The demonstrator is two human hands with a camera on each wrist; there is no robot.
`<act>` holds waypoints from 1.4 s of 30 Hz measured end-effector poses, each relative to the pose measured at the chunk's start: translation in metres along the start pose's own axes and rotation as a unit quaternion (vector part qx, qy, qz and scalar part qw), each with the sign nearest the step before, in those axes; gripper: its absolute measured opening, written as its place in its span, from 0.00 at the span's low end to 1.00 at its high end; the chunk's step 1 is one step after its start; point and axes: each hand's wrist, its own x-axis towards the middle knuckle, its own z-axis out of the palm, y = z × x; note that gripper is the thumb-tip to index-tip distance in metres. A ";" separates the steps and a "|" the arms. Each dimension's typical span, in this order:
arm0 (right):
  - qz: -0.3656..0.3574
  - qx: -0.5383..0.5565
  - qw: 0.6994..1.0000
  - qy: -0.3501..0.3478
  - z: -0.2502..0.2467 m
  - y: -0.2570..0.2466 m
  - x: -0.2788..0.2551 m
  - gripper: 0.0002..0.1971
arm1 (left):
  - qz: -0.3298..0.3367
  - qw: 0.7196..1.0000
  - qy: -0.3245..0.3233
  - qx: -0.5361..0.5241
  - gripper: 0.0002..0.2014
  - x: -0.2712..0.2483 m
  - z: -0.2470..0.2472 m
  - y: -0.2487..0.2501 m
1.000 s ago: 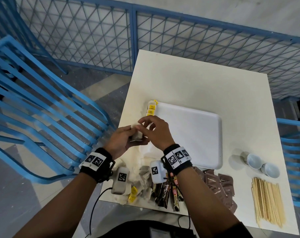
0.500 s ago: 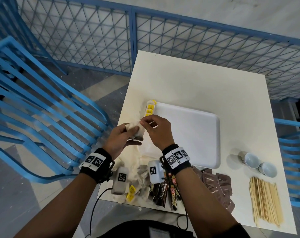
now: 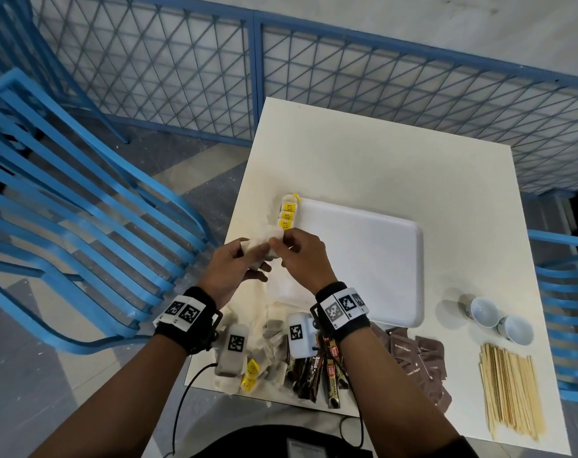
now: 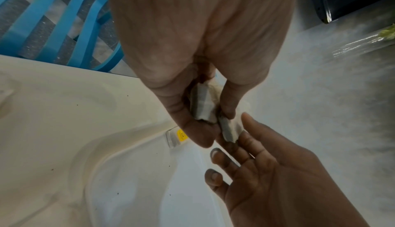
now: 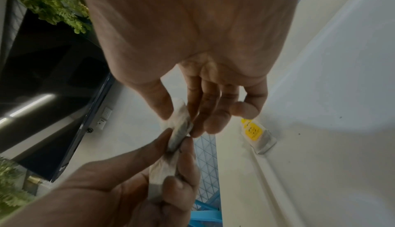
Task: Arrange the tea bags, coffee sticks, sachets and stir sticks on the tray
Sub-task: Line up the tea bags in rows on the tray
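My left hand [image 3: 253,257] grips a small stack of white tea bags [image 3: 263,247] just above the left edge of the white tray [image 3: 363,259]. In the left wrist view the stack [image 4: 203,105] sits between thumb and fingers. My right hand [image 3: 281,242] pinches one tea bag [image 4: 230,130] at the stack's end, thumb against fingers [image 5: 179,121]. A row of tea bags with yellow tags [image 3: 287,214] lies along the tray's left rim. More tea bags [image 3: 271,352], coffee sticks [image 3: 317,368], brown sachets [image 3: 420,358] and wooden stir sticks [image 3: 509,395] lie near the table's front edge.
Two small white cups [image 3: 482,312] lie right of the tray. A blue slatted chair [image 3: 82,226] stands left of the table, another [image 3: 572,292] at the right. A blue mesh fence [image 3: 254,77] runs behind. Most of the tray's surface is bare.
Both hands, still holding the tea bags, have drifted slightly away from me toward the row on the tray's left rim. Nothing else on the table has moved.
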 end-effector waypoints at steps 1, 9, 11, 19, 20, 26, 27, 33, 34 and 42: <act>0.001 -0.013 1.000 -0.009 0.000 0.002 0.000 0.08 | 0.001 1.000 0.002 0.001 0.08 0.001 0.000 -0.001; 0.062 -0.011 0.996 0.066 -0.014 0.018 0.020 0.06 | -0.025 1.000 0.019 -0.004 0.06 0.017 -0.006 -0.011; 0.085 -0.048 0.990 0.104 -0.017 0.028 0.029 0.06 | -0.024 1.000 0.017 0.003 0.06 0.020 -0.010 -0.013; 0.140 -0.086 0.984 0.066 0.008 0.050 0.054 0.09 | -0.041 0.998 0.034 0.018 0.07 0.030 -0.020 -0.013; 0.138 -0.087 0.985 0.062 0.013 0.051 0.054 0.09 | -0.042 0.998 0.036 0.018 0.07 0.030 -0.022 -0.012; 0.143 -0.101 0.982 0.074 0.025 0.053 0.055 0.05 | -0.049 0.998 0.040 0.023 0.06 0.032 -0.030 -0.012; 0.148 -0.096 0.980 0.087 0.025 0.054 0.055 0.08 | -0.051 0.998 0.041 0.022 0.06 0.032 -0.030 -0.013; 0.191 -0.049 0.971 0.133 0.020 0.058 0.050 0.12 | -0.065 0.997 0.036 0.011 0.07 0.031 -0.031 -0.012; 0.194 -0.051 0.971 0.131 0.019 0.059 0.050 0.11 | -0.066 0.997 0.033 0.010 0.07 0.031 -0.030 -0.012; 0.180 -0.044 0.975 0.119 0.020 0.057 0.052 0.06 | -0.068 0.997 0.029 0.018 0.06 0.030 -0.027 -0.009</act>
